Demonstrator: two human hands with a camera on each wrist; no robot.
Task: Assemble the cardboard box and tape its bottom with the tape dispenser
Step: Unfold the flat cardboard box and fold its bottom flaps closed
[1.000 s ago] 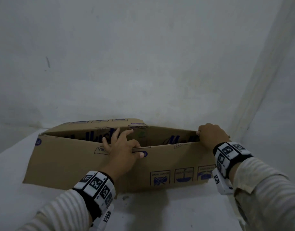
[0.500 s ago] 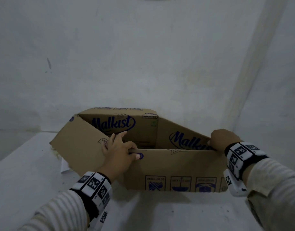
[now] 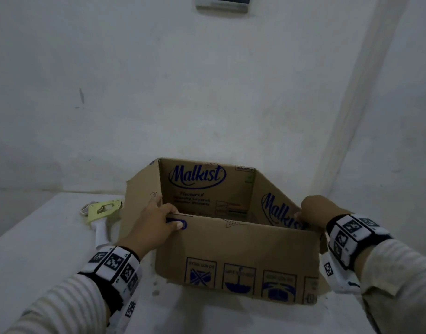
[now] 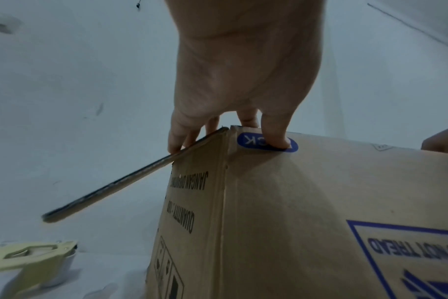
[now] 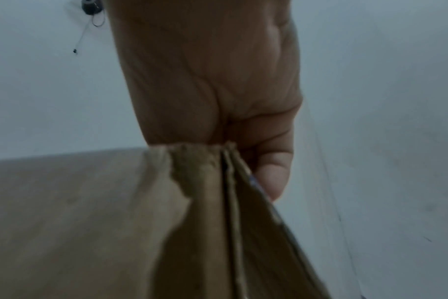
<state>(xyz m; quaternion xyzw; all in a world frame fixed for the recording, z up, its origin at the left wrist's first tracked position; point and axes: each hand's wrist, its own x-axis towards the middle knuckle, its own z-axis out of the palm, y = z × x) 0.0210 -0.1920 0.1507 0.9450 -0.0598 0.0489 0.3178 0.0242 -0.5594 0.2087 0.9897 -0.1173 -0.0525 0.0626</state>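
Note:
A brown cardboard box (image 3: 233, 256) with blue "Malkist" print stands opened into a rectangle on the white table, its top flaps up. My left hand (image 3: 156, 221) grips the near-left top corner, thumb on the blue oval outside and fingers inside, as the left wrist view shows on the box (image 4: 307, 212) with the left hand (image 4: 243, 81). My right hand (image 3: 315, 213) grips the near-right top corner, fingers curled over the edge; in the right wrist view the right hand (image 5: 218, 91) pinches the box (image 5: 90, 212). A pale yellow tape dispenser (image 3: 102, 213) lies on the table left of the box.
The white table (image 3: 38, 249) runs back to a white wall, with a wall corner at the right behind the box. The tape dispenser (image 4: 31, 265) lies close to the box's left flap. A dark fixture (image 3: 222, 2) hangs high on the wall.
The flattened box has been pulled open into a rectangle and shifted right. The left flap swung away, uncovering the tape dispenser. Both hands kept their grips on the near edge.

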